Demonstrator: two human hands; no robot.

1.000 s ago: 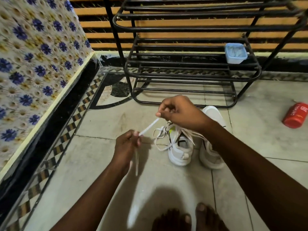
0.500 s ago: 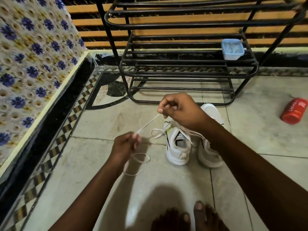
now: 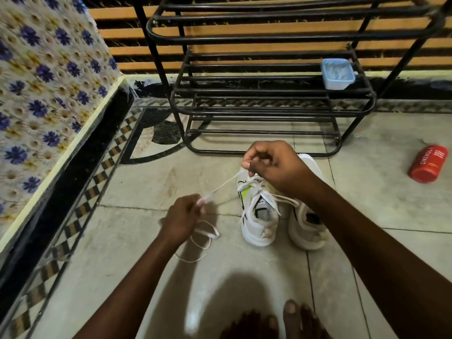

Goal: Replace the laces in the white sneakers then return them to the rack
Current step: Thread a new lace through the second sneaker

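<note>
The white lace point(image 3: 225, 183) runs taut across the middle of the frame between two hands held apart. The left hand point(image 3: 182, 216) pinches its lower end and the right hand point(image 3: 271, 165) pinches it higher, just above the white sneakers point(image 3: 259, 216), which stand on the floor below the black rack point(image 3: 269, 111). A second ago only a short tail hung under the left hand. Now loose loops point(image 3: 205, 234) lie there. The old lace looks to be coming out, so relacing is still ahead.

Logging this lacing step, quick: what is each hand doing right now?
Left hand: closed, fingers pinching the lace.
Right hand: closed, fingers pinching the same lace farther along.
</note>
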